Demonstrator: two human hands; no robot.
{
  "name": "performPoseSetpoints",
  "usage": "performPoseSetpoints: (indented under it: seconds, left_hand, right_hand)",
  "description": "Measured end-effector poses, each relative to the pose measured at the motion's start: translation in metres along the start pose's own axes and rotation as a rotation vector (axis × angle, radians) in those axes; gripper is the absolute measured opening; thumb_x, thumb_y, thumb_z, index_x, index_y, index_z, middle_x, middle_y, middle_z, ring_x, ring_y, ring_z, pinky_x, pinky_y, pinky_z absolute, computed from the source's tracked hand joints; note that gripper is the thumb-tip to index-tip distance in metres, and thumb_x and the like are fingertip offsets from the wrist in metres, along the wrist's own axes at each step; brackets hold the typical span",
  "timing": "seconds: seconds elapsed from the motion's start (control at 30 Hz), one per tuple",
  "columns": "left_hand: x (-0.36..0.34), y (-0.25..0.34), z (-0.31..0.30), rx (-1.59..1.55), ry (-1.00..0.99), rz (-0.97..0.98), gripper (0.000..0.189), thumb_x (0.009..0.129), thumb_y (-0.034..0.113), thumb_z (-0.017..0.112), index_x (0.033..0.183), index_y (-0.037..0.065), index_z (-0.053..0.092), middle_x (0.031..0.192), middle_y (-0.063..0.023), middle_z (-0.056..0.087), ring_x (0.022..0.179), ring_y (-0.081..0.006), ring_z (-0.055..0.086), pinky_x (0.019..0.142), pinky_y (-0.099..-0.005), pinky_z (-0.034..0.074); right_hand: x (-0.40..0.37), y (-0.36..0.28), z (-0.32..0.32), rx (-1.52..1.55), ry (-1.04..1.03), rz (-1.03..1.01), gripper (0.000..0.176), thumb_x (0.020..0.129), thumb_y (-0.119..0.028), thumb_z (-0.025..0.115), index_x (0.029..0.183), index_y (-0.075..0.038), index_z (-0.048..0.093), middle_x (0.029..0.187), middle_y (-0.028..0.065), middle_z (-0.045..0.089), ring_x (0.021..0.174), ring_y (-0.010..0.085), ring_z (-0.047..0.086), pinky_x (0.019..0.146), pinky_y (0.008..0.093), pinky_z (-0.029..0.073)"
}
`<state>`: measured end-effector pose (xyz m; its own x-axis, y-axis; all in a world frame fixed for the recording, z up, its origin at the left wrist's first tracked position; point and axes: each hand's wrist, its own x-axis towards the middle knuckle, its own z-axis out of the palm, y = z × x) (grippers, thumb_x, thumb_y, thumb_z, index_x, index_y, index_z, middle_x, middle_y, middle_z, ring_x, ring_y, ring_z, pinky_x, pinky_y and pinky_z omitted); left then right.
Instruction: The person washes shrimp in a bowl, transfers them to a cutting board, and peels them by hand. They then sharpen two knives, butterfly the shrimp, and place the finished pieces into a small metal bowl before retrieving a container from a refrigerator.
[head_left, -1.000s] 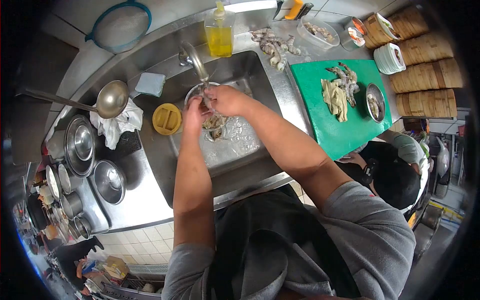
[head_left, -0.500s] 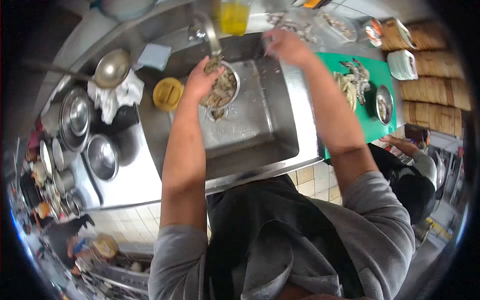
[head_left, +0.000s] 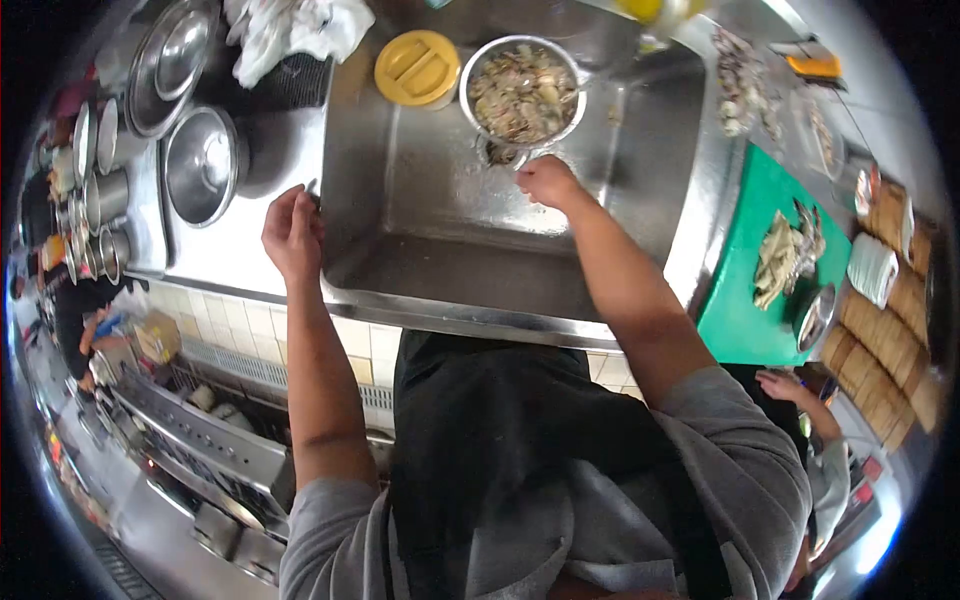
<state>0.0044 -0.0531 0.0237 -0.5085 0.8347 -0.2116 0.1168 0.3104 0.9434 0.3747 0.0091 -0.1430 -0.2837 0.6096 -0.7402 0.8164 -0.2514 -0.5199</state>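
Observation:
A metal bowl (head_left: pixel 470 104) filled with shrimp pieces and peelings stands in the steel sink (head_left: pixel 430 270), close to its far side. My right hand (head_left: pixel 548 183) hovers over the basin just below the bowl, fingers curled closed; whatever they hold, if anything, is hidden. Beside it, under the bowl's rim, the drain (head_left: pixel 503 153) shows dark scraps. My left hand (head_left: pixel 293 232) is at the sink's left rim with fingers pinched together. Something small and dark shows at its fingertips, too small to name. A yellow round lid (head_left: pixel 418 68) lies left of the bowl.
To the right, a green cutting board (head_left: pixel 740 290) bears whole shrimp (head_left: pixel 806 245), a cloth (head_left: pixel 776 262) and a small metal bowl (head_left: pixel 815 318). On the left counter sits an empty metal bowl (head_left: pixel 200 165). Another person's hand (head_left: pixel 782 385) is near the board's lower edge.
My left hand has left the bowl and moved left to the sink's rim. My right hand has come from the far right edge down over the basin. The camera view has shifted.

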Motion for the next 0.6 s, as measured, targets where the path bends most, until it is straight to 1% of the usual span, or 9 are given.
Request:
performPoseSetpoints:
  seconds: [0.03, 0.1, 0.23, 0.33, 0.37, 0.4, 0.47, 0.53, 0.6]
  left_hand:
    - [0.002, -0.001, 0.003, -0.021, 0.02, -0.008, 0.02, 0.093, 0.016, 0.068, 0.104, 0.0, 0.066, 0.075, -0.0015, 0.062, 0.055, -0.0062, 0.052, 0.047, -0.0196, 0.041]
    - [-0.001, -0.004, 0.005, -0.016, 0.046, 0.013, 0.02, 0.093, 0.016, 0.068, 0.104, 0.0, 0.066, 0.076, -0.0017, 0.062, 0.056, -0.0062, 0.052, 0.048, -0.0194, 0.041]
    - [-0.001, -0.009, 0.004, -0.014, 0.054, 0.067, 0.019, 0.093, 0.015, 0.068, 0.104, -0.001, 0.066, 0.077, -0.0031, 0.064, 0.058, -0.0063, 0.053, 0.05, -0.0196, 0.043]
    - [-0.003, -0.009, 0.001, -0.031, 0.037, 0.068, 0.018, 0.094, 0.014, 0.067, 0.105, 0.0, 0.066, 0.077, -0.0027, 0.064, 0.06, -0.0064, 0.055, 0.051, -0.0198, 0.044]
    - [-0.003, -0.008, 0.0, -0.007, 0.018, 0.079, 0.018, 0.094, 0.015, 0.067, 0.106, 0.001, 0.066, 0.077, -0.0019, 0.063, 0.061, -0.0063, 0.056, 0.052, -0.0199, 0.043]
    - [-0.002, -0.008, 0.0, -0.017, 0.014, 0.078, 0.018, 0.094, 0.015, 0.067, 0.106, 0.001, 0.066, 0.077, -0.0019, 0.063, 0.061, -0.0063, 0.056, 0.052, -0.0199, 0.043]
    - [-0.004, -0.009, 0.0, -0.082, -0.013, 0.092, 0.018, 0.094, 0.015, 0.067, 0.105, 0.001, 0.067, 0.078, -0.0019, 0.063, 0.062, -0.0066, 0.056, 0.053, -0.0204, 0.045]
    - [-0.004, -0.01, -0.001, -0.11, -0.006, 0.073, 0.018, 0.094, 0.015, 0.067, 0.106, 0.001, 0.067, 0.079, -0.0016, 0.064, 0.062, -0.0066, 0.056, 0.054, -0.02, 0.045]
    - [-0.003, -0.01, -0.001, -0.055, -0.013, 0.077, 0.018, 0.094, 0.014, 0.066, 0.106, 0.001, 0.066, 0.079, -0.0013, 0.064, 0.062, -0.0063, 0.056, 0.054, -0.0199, 0.046]
  right_hand:
    - [0.011, -0.009, 0.019, -0.012, -0.027, -0.003, 0.042, 0.09, -0.043, 0.058, 0.109, -0.007, 0.07, 0.105, 0.0157, 0.071, 0.1, 0.0327, 0.066, 0.093, 0.0428, 0.049]
    - [0.035, -0.026, 0.045, -0.025, 0.382, 0.201, 0.053, 0.091, -0.053, 0.053, 0.11, -0.007, 0.07, 0.111, 0.0167, 0.07, 0.105, 0.0337, 0.066, 0.092, 0.0433, 0.05]
    - [0.056, -0.059, 0.056, 0.093, 0.365, 0.547, 0.053, 0.085, -0.053, 0.063, 0.109, -0.006, 0.07, 0.115, 0.0185, 0.067, 0.112, 0.0315, 0.062, 0.092, 0.0402, 0.051]
    - [0.068, -0.034, 0.074, 0.042, 0.426, 0.445, 0.047, 0.086, -0.046, 0.062, 0.11, -0.007, 0.07, 0.117, 0.0182, 0.066, 0.114, 0.0302, 0.061, 0.094, 0.0403, 0.05]
    - [0.084, -0.005, 0.088, -0.129, 0.482, 0.326, 0.04, 0.086, -0.036, 0.063, 0.106, -0.003, 0.07, 0.103, 0.0185, 0.07, 0.096, 0.0279, 0.069, 0.082, 0.0393, 0.054]
    - [0.074, -0.002, 0.079, -0.136, 0.488, 0.331, 0.04, 0.086, -0.036, 0.063, 0.106, -0.003, 0.07, 0.103, 0.0185, 0.07, 0.096, 0.0279, 0.069, 0.082, 0.0393, 0.054]
    - [0.038, -0.009, 0.057, 0.125, 0.254, 0.131, 0.033, 0.086, -0.035, 0.063, 0.087, -0.004, 0.073, 0.092, 0.016, 0.072, 0.088, 0.0306, 0.07, 0.071, 0.0403, 0.055]
    - [-0.011, -0.043, 0.018, 0.515, 0.218, 0.24, 0.039, 0.084, -0.036, 0.073, 0.085, 0.003, 0.071, 0.076, 0.0117, 0.068, 0.054, 0.019, 0.059, 0.054, 0.0338, 0.051]
    - [-0.02, -0.034, -0.013, 0.621, 0.262, 0.179, 0.035, 0.085, -0.032, 0.074, 0.091, 0.002, 0.072, 0.075, 0.0098, 0.067, 0.058, 0.0151, 0.059, 0.054, 0.03, 0.049]
